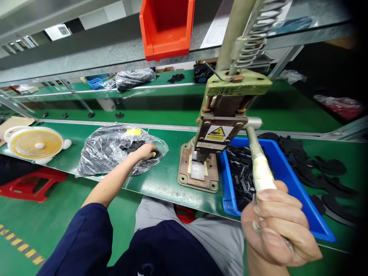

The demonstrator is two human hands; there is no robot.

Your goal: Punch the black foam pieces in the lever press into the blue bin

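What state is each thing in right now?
Left hand, reaching into the bag, grip unclear.
Right hand, closed around the lever.
Bag, open, holding black parts.
Press, white piece lying on it.
Blue tray, part-filled with black parts.
Red bin, looks empty.
Fan, lying face up.

Shows worn painted metal on the press (222, 130), greenish coat chipped, brown plates dull. Bare steel coils on the spring (254, 38). Matt, grubby off-white wrap round the lever (260, 168). Clear glossy plastic, crinkled, for the bag (109, 149). Smooth hard blue plastic for the tray (287, 168), matt black parts (243, 172) inside. Smooth green desk (161, 180), faintly shiny. Glossy red plastic bin (166, 27). Dark blue cloth sleeve (83, 237).
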